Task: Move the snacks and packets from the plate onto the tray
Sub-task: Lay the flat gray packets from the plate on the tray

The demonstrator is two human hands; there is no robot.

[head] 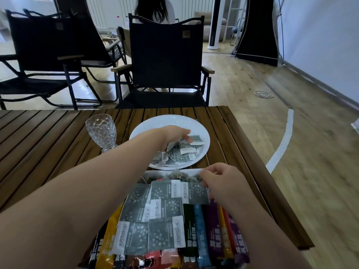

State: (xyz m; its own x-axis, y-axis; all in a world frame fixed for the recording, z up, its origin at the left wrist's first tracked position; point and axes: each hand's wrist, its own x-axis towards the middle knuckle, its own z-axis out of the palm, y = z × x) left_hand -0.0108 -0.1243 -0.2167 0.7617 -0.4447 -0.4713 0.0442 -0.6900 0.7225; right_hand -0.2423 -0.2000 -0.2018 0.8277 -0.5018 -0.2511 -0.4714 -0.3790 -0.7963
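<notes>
A white plate [175, 119] on the wooden table holds a loose pile of small grey sachets [182, 154]. My left hand [173, 133] reaches over the plate, its fingertips down on a sachet at the top of the pile; whether they grip it is hidden. Nearer to me, a white tray [155, 172] is filled with grey "taikoo" sachets [165, 210] laid in rows over coloured stick packets [212, 230]. My right hand [219, 181] pinches the upper right corner of the far-right grey sachet [196, 193] on the tray.
A cut-glass goblet [101, 131] stands left of the plate, close to my left forearm. The table's right edge [258, 171] runs just beyond my right hand. Black folding chairs [165, 61] stand behind the table, with a person seated beyond them.
</notes>
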